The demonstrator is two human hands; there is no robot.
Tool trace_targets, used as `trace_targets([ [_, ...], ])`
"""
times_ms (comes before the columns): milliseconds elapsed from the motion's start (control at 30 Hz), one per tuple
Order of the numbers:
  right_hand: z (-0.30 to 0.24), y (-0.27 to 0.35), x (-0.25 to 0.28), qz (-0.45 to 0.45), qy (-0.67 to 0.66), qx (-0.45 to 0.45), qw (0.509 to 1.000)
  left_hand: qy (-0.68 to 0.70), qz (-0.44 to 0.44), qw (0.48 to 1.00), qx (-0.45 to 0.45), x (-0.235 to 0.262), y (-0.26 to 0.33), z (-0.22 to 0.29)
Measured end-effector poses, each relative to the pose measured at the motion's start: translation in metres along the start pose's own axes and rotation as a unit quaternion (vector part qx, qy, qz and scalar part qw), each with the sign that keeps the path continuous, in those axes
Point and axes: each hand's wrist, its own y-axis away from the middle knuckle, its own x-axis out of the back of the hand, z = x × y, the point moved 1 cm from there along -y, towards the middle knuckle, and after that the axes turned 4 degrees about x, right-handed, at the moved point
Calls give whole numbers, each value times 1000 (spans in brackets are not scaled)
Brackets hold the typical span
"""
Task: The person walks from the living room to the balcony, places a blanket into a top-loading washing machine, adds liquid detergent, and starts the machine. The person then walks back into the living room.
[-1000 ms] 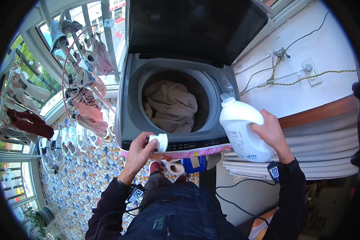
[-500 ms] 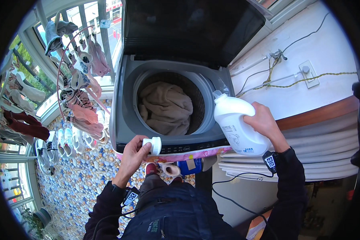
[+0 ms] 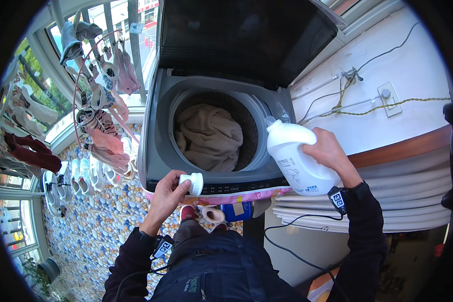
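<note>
A top-loading washing machine [image 3: 153, 136] stands before me with its dark lid [image 3: 246, 40] raised. Inside the drum lies a bundled grey-brown cloth [image 3: 210, 136]. My right hand [image 3: 327, 151] is wrapped around the handle of a large white jug [image 3: 299, 156], uncapped and tilted slightly left, its neck beside the right rim of the tub. No liquid is seen leaving its mouth. Between the thumb and fingers of my left hand [image 3: 168, 194] is a white ribbed cap [image 3: 194, 184], held over the machine's front edge near the control panel [image 3: 231, 188].
Socks and small clothes [image 3: 103, 105] hang from a round rack at the left. Pairs of shoes [image 3: 83, 176] line the pebble-patterned floor. A blue container [image 3: 236, 211] sits below the machine's front. Cords and a wall socket [image 3: 389, 98] are at the right, above a grey curtain [image 3: 402, 186].
The jug in my right hand has shifted slightly left. My left hand keeps the cap in nearly the same place.
</note>
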Motion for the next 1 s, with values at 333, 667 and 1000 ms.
trace_targets([
  [333, -9, -5, 4, -18, 10, -13, 1000, 12, -5, 1000, -4, 1, 2, -2],
  [667, -1, -12, -3, 10, -8, 26, 1000, 4, 3, 1000, -4, 3, 3, 1],
  [1000, -10, -20, 6, -6, -7, 9, 1000, 2, 6, 1000, -1, 4, 4, 2],
])
